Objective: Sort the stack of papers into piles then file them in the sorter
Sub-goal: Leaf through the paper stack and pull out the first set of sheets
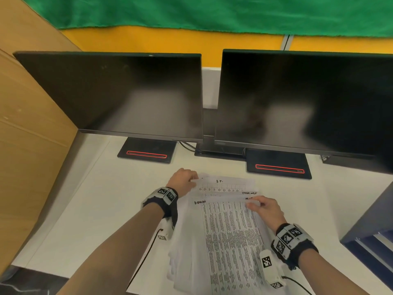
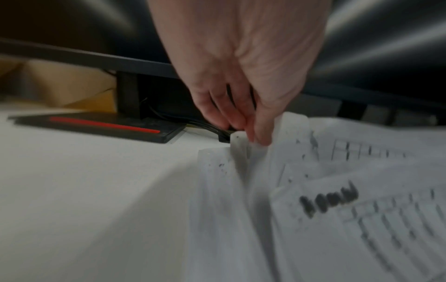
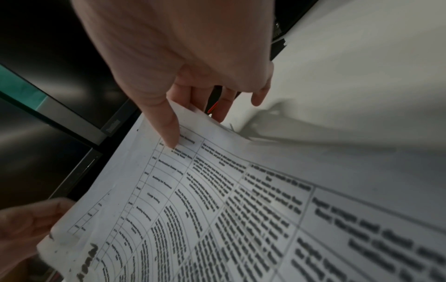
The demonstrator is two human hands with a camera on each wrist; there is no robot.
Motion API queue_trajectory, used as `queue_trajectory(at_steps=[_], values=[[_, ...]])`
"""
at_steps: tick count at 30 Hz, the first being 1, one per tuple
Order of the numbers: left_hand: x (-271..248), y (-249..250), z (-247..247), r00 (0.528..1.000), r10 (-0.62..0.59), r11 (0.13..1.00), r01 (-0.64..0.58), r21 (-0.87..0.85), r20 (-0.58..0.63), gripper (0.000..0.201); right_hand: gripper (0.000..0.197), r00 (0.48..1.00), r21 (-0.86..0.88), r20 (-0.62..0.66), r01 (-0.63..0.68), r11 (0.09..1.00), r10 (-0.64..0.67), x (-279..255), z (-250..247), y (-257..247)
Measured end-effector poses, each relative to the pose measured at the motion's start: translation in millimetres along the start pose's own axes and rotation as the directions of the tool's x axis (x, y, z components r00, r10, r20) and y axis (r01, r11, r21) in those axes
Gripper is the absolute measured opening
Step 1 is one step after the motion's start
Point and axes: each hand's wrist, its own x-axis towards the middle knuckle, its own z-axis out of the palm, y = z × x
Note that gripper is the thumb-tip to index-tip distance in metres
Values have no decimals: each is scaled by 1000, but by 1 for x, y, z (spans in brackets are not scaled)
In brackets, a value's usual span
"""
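Two hands pinch paper stack (image 1: 225,226) top corners — left hand (image 1: 184,179), right hand (image 1: 267,209).

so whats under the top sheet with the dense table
More sheets of the paper stack: one with a small grid sticks out at the far end. The top sheet hides the rest. The right hand and left hand pinch far corners.

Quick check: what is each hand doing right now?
Left hand: pinches the far left corner of the paper stack.
Right hand: pinches the top sheet at its far right corner.
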Motion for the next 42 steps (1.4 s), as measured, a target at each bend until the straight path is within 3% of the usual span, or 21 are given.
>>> queue_trajectory(at_steps=[5,9,11,15,20,22,25,27,31,34,37,39,40,42], values=[[-18,-5,0,991,100,957,-72,-281,86,13,12,997,-7,-52,50,999,-51,0,1,-2],[-31,-8,7,977,119,948,-58,-313,178,15,15,997,109,14,74,991,-76,-2,4,-6],[-31,-10,11,983,74,945,-14,-327,170,19,15,997,82,33,71,994,-74,-3,4,-5],[-20,-5,13,987,-152,868,162,-470,59,32,9,997,101,43,57,993,-62,-3,1,-6],[1,8,12,997,-79,976,75,-206,-13,24,11,997,150,56,43,988,-51,-7,-1,-13],[4,13,11,996,-47,995,41,-90,-74,20,10,998,153,57,22,988,-31,-6,0,-13],[5,18,10,998,33,995,-29,91,-47,17,11,999,158,46,18,987,-25,-4,0,-14],[3,22,7,996,65,995,-60,80,-63,14,9,999,164,46,16,986,-24,-5,1,-18],[-10,35,-14,976,29,999,-32,-14,-218,13,6,999,171,35,-10,985,4,-4,1,-18],[-22,36,-55,886,-54,991,-9,-134,-461,13,7,999,135,32,-25,991,20,-2,-1,-15],[-40,32,-121,675,-7,975,-159,-155,-738,21,6,999,133,41,-38,990,32,-1,-4,-16],[-55,27,-167,551,63,962,-256,-97,-832,25,6,998,136,38,-48,990,43,1,-5,-15],[-62,21,-187,522,46,952,-282,-121,-852,26,6,998,137,38,-58,989,53,1,-5,-16],[-70,4,-214,532,-60,930,-277,-241,-844,30,7,997,151,43,-76,986,70,2,-4,-19]])
